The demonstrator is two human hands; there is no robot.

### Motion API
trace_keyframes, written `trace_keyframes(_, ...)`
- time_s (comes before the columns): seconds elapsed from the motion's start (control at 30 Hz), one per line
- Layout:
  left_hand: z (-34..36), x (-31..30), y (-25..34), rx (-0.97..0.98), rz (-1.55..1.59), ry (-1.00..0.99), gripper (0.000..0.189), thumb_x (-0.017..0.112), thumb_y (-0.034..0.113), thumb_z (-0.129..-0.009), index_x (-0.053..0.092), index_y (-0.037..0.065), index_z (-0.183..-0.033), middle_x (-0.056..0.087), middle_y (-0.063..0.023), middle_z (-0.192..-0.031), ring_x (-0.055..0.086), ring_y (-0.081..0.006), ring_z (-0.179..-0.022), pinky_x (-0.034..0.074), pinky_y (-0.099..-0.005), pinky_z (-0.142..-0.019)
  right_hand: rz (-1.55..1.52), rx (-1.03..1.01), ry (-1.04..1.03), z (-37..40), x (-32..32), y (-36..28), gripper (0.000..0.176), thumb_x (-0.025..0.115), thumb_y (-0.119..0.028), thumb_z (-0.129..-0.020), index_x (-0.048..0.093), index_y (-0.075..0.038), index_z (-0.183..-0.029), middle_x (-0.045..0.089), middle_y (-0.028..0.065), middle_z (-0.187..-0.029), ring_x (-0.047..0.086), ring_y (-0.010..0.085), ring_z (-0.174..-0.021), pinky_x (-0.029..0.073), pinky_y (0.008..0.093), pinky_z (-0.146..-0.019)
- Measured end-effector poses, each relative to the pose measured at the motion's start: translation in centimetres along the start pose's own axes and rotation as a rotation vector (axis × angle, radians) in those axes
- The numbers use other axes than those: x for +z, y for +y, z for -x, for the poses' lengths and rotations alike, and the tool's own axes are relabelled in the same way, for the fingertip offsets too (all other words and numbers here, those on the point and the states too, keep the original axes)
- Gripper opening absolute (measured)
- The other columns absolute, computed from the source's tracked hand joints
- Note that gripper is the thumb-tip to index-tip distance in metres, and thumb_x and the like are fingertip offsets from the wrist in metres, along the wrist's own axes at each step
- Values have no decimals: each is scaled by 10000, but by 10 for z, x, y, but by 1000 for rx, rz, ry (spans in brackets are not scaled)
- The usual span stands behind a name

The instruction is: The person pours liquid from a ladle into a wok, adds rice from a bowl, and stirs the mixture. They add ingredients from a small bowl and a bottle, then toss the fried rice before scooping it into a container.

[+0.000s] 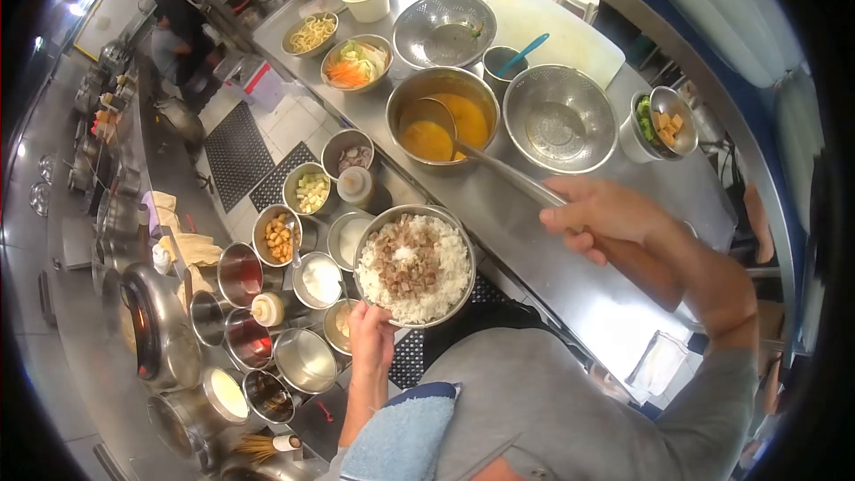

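My right hand is closed around the long handle of a metal ladle. The ladle's bowl rests in a steel pot of yellow-orange liquid, apparently beaten egg. With its fingers at the rim, my left hand grips a metal bowl in front of my body. White rice fills that bowl, topped with brown diced meat and a small white heap. Part of my left hand's fingers is hidden under the bowl.
Perforated steel bowls, a cup with a blue-handled utensil, noodles and shredded vegetables stand on the steel counter. To the left are several ingredient containers and squeeze bottles. Another person is farther back.
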State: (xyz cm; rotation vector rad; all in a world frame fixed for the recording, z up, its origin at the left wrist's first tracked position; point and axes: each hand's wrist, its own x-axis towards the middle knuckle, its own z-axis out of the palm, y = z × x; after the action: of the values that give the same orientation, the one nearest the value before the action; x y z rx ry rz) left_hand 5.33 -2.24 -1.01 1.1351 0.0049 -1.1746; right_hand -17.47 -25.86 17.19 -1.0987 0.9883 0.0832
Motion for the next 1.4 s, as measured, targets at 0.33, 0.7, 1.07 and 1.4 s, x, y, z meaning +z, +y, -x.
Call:
trace_keyframes(0.33, 7, -14, 2, 39, 52, 22, 289, 460, -28, -746, 520, -25, -1028, 603, -121, -978, 614, -225, -841, 543, -429, -757, -587, 6, -69, 13, -6, 22, 135, 510, -135, -910, 425, -59, -838, 449, 7, -747, 367, -4, -488, 316, 152, -339)
trace_keyframes(0.7, -6, -19, 55, 147, -3, -26, 337, 443, -40, -738, 532, -32, -1063, 611, -118, -1000, 614, -223, -871, 543, -439, -750, -835, -214, -183, 40, -7, 48, 87, 472, -127, -939, 419, -69, -976, 416, 3, -770, 354, -14, -470, 298, 126, -311)
trace_keyframes(1.07, -11, -10, 44, 105, 63, -37, 310, 441, -31, -733, 521, -28, -1032, 599, -122, -990, 611, -237, -853, 544, -456, -728, -777, -307, -166, 52, -15, 42, 301, 476, -81, -923, 397, -39, -1210, 414, 9, -779, 363, -8, -479, 309, 138, -310)
trace_keyframes(1.4, -6, -11, 27, 47, 46, 29, 221, 451, -34, -717, 503, -12, -931, 571, -143, -996, 592, -285, -906, 505, -533, -775, -850, -299, -277, 52, -35, 48, 334, 404, -74, -948, 334, -29, -1272, 404, 32, -827, 401, 24, -486, 404, 175, -326)
